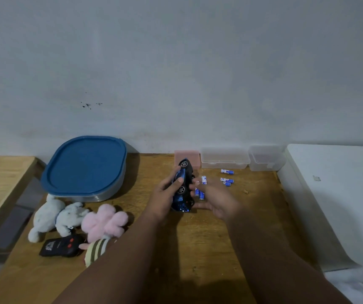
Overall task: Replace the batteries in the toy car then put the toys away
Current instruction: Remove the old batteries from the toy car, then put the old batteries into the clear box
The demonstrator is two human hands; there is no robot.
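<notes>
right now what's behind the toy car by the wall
A pink box stands against the wall right behind the toy car, which the left hand holds tilted up. The car covers the box's lower left front; its contents cannot be seen.

The glossy blue-and-black plastic toy car (184, 186) is tipped on its side with its wheels showing, gripped in the left hand (165, 194). Small blue-and-white cylindrical batteries (227, 171) lie scattered just to its right. A white plush toy (55, 216) and a pink plush toy (105, 221) lie touching, well to its left.

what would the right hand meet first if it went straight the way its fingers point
Probably the toy car in the left hand: the right hand points its fingers at it, nearly touching, though blur hides depth.
</notes>
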